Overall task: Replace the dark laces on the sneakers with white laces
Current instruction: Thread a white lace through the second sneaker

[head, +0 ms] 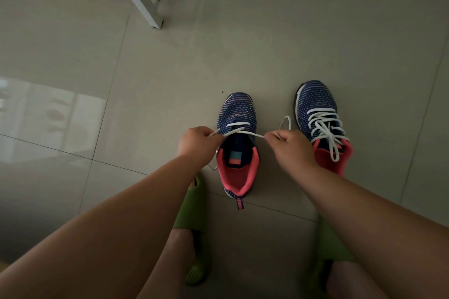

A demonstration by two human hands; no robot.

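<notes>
**Second sneaker: white lace just started**

Grey tiled floor (170,68) carries everything. Two blue-knit sneakers w/ coral-pink lining stand toes-away near the floor's near edge. The right-side sneaker (315,102) looks fully laced in white, ends lying loose over its tongue, not tied. The left-side sneaker (239,109) has only the toe-end bar plus one crossing of white lace (239,124) threaded; the rest of its eyelets look bare, opening holds nothing but the insole label. No dark laces visible.

Left hand (198,142) is clamped on one lace end, fingers curled round it; slack trails down past the collar. Right hand (289,145) pinches the other end, a loop of spare lace arcing just beside it. Both ends pulled out sideways over the tongue, taut.

Judgement: step = evening/tightening the first crossing. Next move prob. needs feeding each tip thru the next eyelet pair, keeping lengths equal.

Green slides (194,204) on person's feet, near edge.
</notes>
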